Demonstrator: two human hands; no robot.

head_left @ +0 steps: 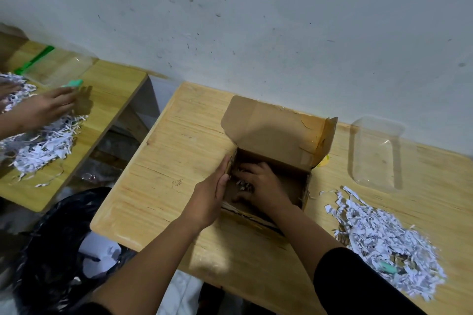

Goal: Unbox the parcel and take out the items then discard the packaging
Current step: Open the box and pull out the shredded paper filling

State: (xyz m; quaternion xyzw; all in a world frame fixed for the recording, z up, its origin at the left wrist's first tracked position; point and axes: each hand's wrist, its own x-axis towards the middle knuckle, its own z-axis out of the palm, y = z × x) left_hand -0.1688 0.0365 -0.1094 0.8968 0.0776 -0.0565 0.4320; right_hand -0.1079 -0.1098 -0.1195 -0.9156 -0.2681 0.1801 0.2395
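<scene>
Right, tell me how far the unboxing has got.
Done: the cardboard box is open, and a pile of shredded paper lies on the table to its right, with a small teal item in it.
In hand: the right hand gathers the last shreds inside while the left hand steadies the box's side.
Left: the packaging still needs to go in the black bin bag.

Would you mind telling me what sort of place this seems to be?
Probably a plain workroom set up for unpacking: bare wooden tables against a scuffed wall, shredded paper in heaps, and a black bin bag alongside.
</scene>
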